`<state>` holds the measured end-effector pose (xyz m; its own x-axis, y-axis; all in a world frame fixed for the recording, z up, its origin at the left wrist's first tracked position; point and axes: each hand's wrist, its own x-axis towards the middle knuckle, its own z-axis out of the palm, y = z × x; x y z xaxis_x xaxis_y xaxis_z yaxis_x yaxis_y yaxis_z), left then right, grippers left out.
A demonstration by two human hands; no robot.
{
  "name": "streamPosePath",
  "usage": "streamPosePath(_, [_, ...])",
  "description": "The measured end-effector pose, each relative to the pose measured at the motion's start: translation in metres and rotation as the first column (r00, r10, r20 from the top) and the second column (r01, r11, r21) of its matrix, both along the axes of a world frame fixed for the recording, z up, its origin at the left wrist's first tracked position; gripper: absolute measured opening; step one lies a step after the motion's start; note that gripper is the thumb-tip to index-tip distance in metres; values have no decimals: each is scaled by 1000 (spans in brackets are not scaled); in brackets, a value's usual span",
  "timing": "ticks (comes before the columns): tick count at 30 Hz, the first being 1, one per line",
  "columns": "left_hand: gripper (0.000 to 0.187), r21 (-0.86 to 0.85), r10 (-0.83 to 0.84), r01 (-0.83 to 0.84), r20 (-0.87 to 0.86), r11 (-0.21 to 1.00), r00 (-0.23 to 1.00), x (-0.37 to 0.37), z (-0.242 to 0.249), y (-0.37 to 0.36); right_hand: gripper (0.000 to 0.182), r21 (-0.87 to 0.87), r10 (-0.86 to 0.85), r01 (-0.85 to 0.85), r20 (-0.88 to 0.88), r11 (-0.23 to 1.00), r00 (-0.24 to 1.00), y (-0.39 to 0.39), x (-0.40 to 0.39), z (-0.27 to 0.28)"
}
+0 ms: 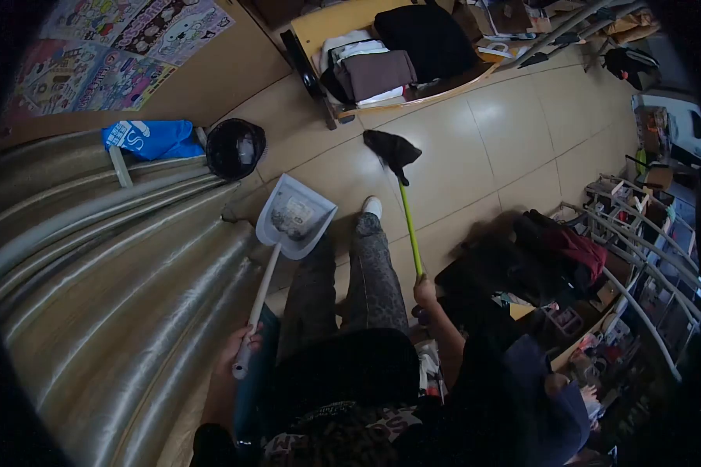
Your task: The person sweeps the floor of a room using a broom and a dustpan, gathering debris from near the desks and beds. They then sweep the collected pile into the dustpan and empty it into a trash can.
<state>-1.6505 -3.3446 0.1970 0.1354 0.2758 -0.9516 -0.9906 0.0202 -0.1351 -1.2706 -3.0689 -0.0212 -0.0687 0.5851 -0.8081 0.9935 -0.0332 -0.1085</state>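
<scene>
My left hand (240,347) is closed round the pale handle of a dustpan (318,217), near the handle's end. Grey dust and debris lie in the dustpan's light grey tray, which is out ahead of my left leg. In my right hand (424,293) is the bright green stick of a broom (411,226), gripped near its upper end. The broom's black head (395,149) is over the tiled floor (444,132), in front of the wooden chair. My white shoe shows between the two tools.
A black wastebasket (236,149) stands beside a blue bag (153,139) at the left. Ahead, a wooden chair (325,29) bears folded clothes. Rolled translucent sheeting (117,311) fills the left side. Dark clothes hang over a seat (537,257) on the right, near cluttered shelves.
</scene>
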Motion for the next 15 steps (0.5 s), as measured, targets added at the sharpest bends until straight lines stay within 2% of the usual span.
streamPosePath(1, [27, -37, -30, 29, -25, 999, 999, -3, -5, -5, 34, 7, -9, 9, 6, 1000, 1000, -16, 15, 4])
streamPosePath(3, [27, -65, -45, 43, -26, 997, 999, -11, -7, -6, 28, -25, -289, 291, -216, 956, 933, -33, 39, 2])
streamPosePath(4, [28, -102, -52, 49, -33, 994, 998, -14, -7, -4, 28, -23, -290, 292, -215, 956, 933, -27, 36, 16])
streamPosePath(5, [28, -104, -55, 51, -31, 993, 998, -17, -6, -1, 28, -152, -568, 548, -228, 823, 790, -19, 35, 32])
streamPosePath(6, [28, -112, -119, 110, -80, 988, 990, -19, -4, 3, 28, -279, -793, 743, -200, 609, 575, -7, 26, 51])
streamPosePath(7, [28, -122, -181, 165, -129, 979, 975, -21, -2, 9, 27, -248, -686, 642, -338, 725, 645, 12, 27, 58])
streamPosePath(9, [27, -136, -185, 163, -165, 977, 969, -21, 0, 21, 25, -77, -576, 608, -434, 790, 693, 42, 30, 41])
streamPosePath(11, [26, -156, -189, 160, -197, 975, 962, -20, -5, 30, 27, 41, -534, 602, -417, 798, 736, 90, 24, 25])
streamPosePath(13, [19, -106, -231, 211, -242, 972, 942, -18, -21, 36, 30, 24, -561, 616, -385, 787, 732, 144, 18, 7])
streamPosePath(15, [17, -102, -266, 249, -219, 963, 939, -19, -47, 43, 29, 184, -418, 491, -327, 851, 847, 193, 19, -22])
